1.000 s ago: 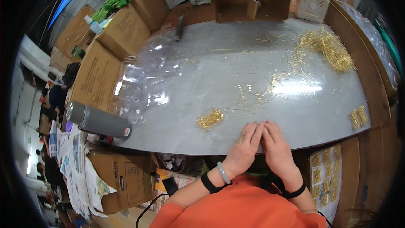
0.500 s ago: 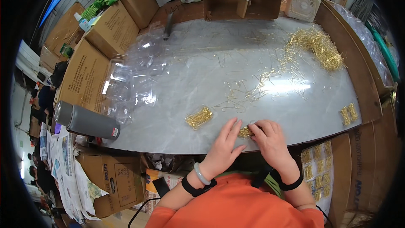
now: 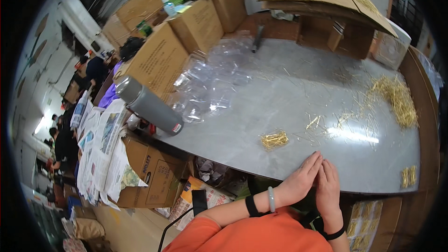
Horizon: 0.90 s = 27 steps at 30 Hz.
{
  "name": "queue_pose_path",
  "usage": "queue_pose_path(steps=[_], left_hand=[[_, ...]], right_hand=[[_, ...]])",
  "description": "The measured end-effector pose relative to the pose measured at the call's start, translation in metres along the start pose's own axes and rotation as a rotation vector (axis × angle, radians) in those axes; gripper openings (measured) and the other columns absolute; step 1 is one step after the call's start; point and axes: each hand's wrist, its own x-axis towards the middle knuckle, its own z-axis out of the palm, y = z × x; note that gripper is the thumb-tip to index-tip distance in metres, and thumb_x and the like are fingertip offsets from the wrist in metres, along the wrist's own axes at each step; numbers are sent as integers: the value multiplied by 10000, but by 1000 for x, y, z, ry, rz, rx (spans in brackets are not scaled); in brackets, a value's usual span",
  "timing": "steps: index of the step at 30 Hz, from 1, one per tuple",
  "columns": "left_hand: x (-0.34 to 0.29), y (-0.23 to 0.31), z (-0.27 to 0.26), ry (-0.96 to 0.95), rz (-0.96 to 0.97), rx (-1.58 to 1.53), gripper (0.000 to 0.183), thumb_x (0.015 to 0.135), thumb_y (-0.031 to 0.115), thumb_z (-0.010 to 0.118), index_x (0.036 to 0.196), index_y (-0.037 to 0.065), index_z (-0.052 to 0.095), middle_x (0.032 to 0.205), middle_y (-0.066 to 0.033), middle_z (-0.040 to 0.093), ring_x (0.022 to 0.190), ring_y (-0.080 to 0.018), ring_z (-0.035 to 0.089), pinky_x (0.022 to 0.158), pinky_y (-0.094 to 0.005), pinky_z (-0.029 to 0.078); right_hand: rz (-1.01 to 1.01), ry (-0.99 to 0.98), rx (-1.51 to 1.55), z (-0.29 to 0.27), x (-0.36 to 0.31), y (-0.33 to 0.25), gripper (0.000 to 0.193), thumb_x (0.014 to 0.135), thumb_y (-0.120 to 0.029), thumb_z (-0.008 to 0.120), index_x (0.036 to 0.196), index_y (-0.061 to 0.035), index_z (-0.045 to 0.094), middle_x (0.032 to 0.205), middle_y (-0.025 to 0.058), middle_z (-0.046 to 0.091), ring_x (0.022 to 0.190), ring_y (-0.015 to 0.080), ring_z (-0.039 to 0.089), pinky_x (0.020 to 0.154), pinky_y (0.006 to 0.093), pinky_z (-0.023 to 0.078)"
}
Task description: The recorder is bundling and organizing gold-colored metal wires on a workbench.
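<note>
At the table's near edge my left hand (image 3: 302,177) and my right hand (image 3: 328,189) press together, fingers straight and fingertips meeting. The small bundle of gold wire hooks seen between them earlier is covered by the hands. To the left of my hands, on the grey tabletop (image 3: 233,144), lies a neat bundle of gold wire hooks (image 3: 274,140). Loose gold hooks (image 3: 344,119) are scattered beyond my fingertips. They trail back to a large tangled pile of gold hooks (image 3: 396,101) at the far right. Small gold bundles (image 3: 408,176) rest near the right edge.
Clear plastic trays (image 3: 210,84) and a grey bottle (image 3: 151,107) stand along the left side, beside cardboard boxes (image 3: 156,60). An opened carton (image 3: 322,32) is at the back. Below the right edge sits a clear tray of gold bundles (image 3: 365,221). Newspapers (image 3: 105,144) lie at left.
The view has swung left, so the table appears farther right. My hands, apart around the gold hooks before, have come together, and the hooks between them are now hidden.
</note>
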Motion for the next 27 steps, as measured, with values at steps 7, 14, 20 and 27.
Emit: queue_pose_path(steps=[7,14,20,27], left_hand=[[16,-90,-193,462,-261,594,450,923,169,719,1303,-46,610,1277,-248,612,1194,-434,585,1019,-488,482],[46,-144,-263,385,-539,1018,466,764,297,849,1065,-5,660,1129,-193,649,1072,-381,614,924,-472,490],[48,-141,-242,353,-391,870,361,775,175,820,1074,46,665,1054,-133,681,1037,-345,614,913,-446,470],[11,-78,-221,239,-126,812,296,818,106,772,1087,54,660,1009,-112,670,996,-320,614,875,-448,456]], right_hand=[[-62,77,-30,-10,10,21,381,887,33,570,1263,7,627,1299,165,629,1237,379,581,1055,463,477],[-55,119,-16,-6,11,21,385,894,60,574,1271,-4,620,1279,175,643,1210,382,596,1036,460,490],[-29,138,2,-6,9,22,380,900,67,586,1271,-10,620,1275,169,645,1208,383,594,1037,458,486],[-17,140,14,-4,6,22,372,913,57,591,1278,-9,614,1277,170,642,1209,383,593,1034,463,483]])
